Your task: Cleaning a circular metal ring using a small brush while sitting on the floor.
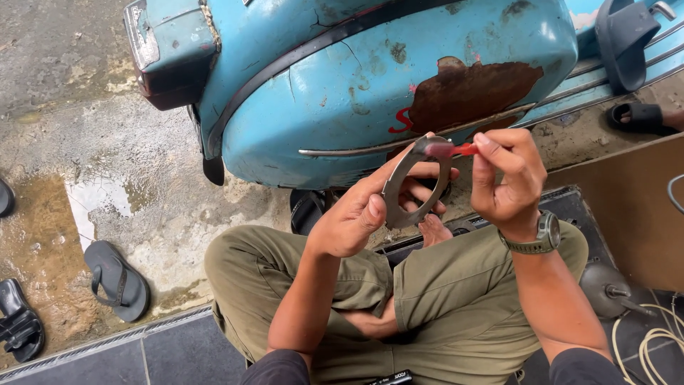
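My left hand [360, 210] grips a grey metal ring-shaped plate [407, 192] by its lower left edge and holds it upright in front of me. My right hand [507, 178], with a watch on its wrist, pinches a small red-handled tool [462, 149] whose tip touches the top of the ring. Both hands hover above my crossed legs in olive trousers [442, 285]. Behind the hands stands a worn blue scooter body [370, 78] with a rusty patch.
Dark sandals lie on the wet concrete at the left [117, 279] and far left [18, 321]. Another sandal [638, 116] sits at the right near the scooter's footboard. A black mat [570, 207], a grey funnel-like object [605, 289] and pale cable coils [652, 339] lie at my right.
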